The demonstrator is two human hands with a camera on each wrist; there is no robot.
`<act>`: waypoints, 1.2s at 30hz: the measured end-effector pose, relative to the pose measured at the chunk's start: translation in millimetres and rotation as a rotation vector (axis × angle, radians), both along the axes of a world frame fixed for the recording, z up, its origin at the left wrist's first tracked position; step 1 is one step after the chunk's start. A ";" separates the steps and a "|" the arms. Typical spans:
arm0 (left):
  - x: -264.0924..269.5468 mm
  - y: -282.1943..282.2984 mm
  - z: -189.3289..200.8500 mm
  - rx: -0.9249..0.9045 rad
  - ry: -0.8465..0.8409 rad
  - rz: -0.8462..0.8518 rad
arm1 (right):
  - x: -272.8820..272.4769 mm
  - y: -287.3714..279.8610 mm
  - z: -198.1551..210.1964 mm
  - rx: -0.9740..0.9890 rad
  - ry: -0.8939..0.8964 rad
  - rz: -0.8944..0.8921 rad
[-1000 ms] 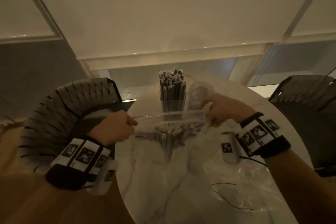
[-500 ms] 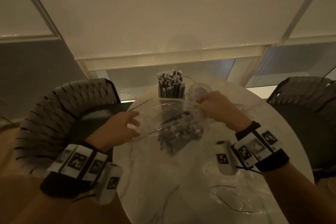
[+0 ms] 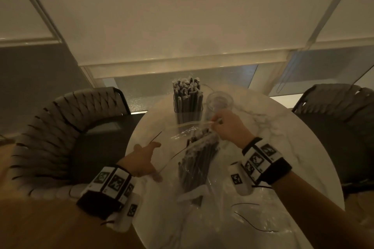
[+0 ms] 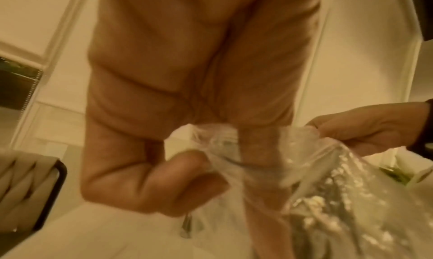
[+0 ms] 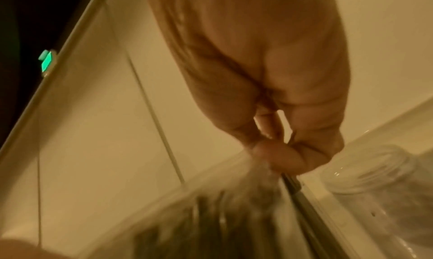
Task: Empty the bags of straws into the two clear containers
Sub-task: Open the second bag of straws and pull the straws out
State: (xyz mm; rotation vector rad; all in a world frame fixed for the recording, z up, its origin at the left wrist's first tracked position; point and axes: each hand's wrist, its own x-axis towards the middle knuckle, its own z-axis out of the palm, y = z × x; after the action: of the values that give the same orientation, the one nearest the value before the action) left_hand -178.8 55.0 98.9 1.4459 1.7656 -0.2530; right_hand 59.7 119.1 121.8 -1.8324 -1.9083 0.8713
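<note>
Clear plastic bag [image 3: 182, 141], mouth pinched by right hand [image 3: 228, 127] and left hand [image 3: 141, 159]: widen it, tip straws [image 3: 200, 155] toward the empty container [image 3: 218, 105] at 12 o'clock.

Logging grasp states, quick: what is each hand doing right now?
Left hand: fingers curled, gripping one edge of the clear straw bag.
Right hand: pinching the bag's other edge, beside the empty container.

Pretty tight at the far edge of the tabletop [image 3: 283, 147]: the full straw container [image 3: 187, 101] and the empty clear container [image 3: 218, 105] stand just beside each other, with the stretched bag [image 3: 188, 143] of straws right in front. The right edge is bare marble. The near edge has crumpled plastic [image 3: 253, 214] and a thin cable [image 3: 255, 226].
</note>
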 end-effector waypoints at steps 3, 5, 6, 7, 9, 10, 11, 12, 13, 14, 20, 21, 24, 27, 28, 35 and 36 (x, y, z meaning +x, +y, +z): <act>14.6 1.0 -4.7 0.031 -0.061 -0.033 | -18.6 0.7 2.5 -0.092 -0.078 0.222; 21.0 2.4 -13.0 0.067 -0.114 0.026 | -25.6 -6.1 10.2 -0.222 0.039 0.401; 20.7 1.9 -16.8 0.091 -0.120 0.043 | -23.8 -9.1 13.2 -0.300 0.154 0.404; 18.2 0.9 -19.8 0.109 -0.115 0.049 | -19.7 -10.5 14.1 -0.345 0.265 0.371; 8.2 -3.0 -23.4 0.137 -0.095 0.053 | -12.1 -7.8 7.8 -0.251 0.278 0.237; 3.4 -5.3 -25.0 0.140 -0.091 0.066 | -10.6 -5.8 3.7 -0.155 0.194 0.175; 0.3 -7.3 -25.4 0.140 -0.093 0.072 | -11.9 -5.5 -0.5 -0.073 0.076 0.152; -1.1 -7.7 -25.2 0.151 -0.098 0.070 | -15.1 -6.3 -4.2 -0.016 -0.039 0.152; -1.2 -7.4 -27.0 0.174 -0.110 0.064 | -19.1 -8.4 -5.1 0.002 -0.095 0.157; 0.0 -7.9 -27.3 0.202 -0.140 0.062 | -21.7 -11.0 -3.0 -0.035 -0.075 0.143; 19.3 -4.4 -52.8 0.432 -0.341 0.090 | -24.3 -26.4 6.7 -0.305 0.100 0.435; 24.0 -4.2 -56.1 0.453 -0.369 0.113 | -26.0 -31.3 1.3 -0.251 0.073 0.510; 30.6 -10.0 -51.3 0.453 -0.422 0.235 | -15.9 -33.8 -11.3 -0.068 0.004 0.455; 23.0 -12.9 -57.3 0.464 -0.444 0.286 | 5.7 -30.8 -16.3 -0.028 0.149 0.189; 22.6 -13.9 -57.6 0.468 -0.470 0.271 | 9.7 -31.0 -21.1 -0.029 0.188 0.132; 27.7 -15.4 -51.7 0.394 -0.722 0.223 | 12.0 -46.9 -20.0 -0.151 0.767 -0.051; 25.4 -15.3 -56.0 0.423 -0.698 0.228 | 16.5 -45.5 -22.6 -0.145 0.797 -0.095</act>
State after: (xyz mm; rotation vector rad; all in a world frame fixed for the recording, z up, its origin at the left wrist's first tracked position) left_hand -153.4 39.7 43.0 1.3615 1.4101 0.7054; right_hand 76.2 73.6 99.2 -1.3166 -1.2660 1.4547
